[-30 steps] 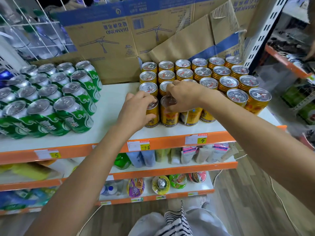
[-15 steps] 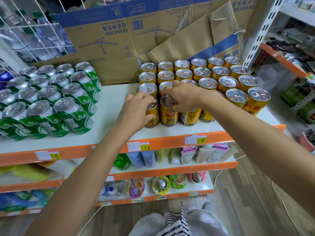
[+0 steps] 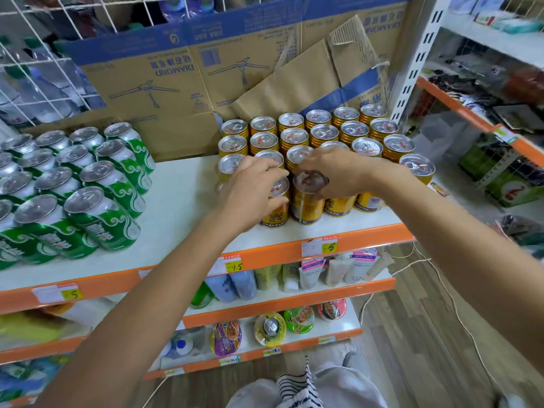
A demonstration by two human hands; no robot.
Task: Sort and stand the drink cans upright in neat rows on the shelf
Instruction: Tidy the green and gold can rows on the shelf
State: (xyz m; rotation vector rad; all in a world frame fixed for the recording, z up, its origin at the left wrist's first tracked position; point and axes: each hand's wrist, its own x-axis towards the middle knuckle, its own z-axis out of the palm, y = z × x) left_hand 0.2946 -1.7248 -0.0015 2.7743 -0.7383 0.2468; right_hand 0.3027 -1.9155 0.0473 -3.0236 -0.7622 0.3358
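Several gold drink cans (image 3: pixel 322 134) stand upright in rows at the right of the white shelf (image 3: pixel 182 219). My left hand (image 3: pixel 250 189) curls over the top of a front-row gold can (image 3: pixel 275 212) at the block's left end. My right hand (image 3: pixel 338 175) grips the rim of the neighbouring front gold can (image 3: pixel 307 203), which stands upside down, its base up. Further front-row cans are partly hidden under my right wrist. Several green cans (image 3: pixel 100 213) stand in rows on the left of the same shelf.
Upside-down cardboard boxes (image 3: pixel 164 83) form a wall behind the cans. A white wire rack (image 3: pixel 44 69) with water bottles stands at the back left. Bare shelf lies between the green and gold groups. Lower shelves hold bottles, tubes and bowl noodles. Another shelf unit (image 3: pixel 482 122) stands to the right.
Both hands stay on the front gold cans. The can under my right hand looks shifted slightly forward, and its top shows more from under my fingers.
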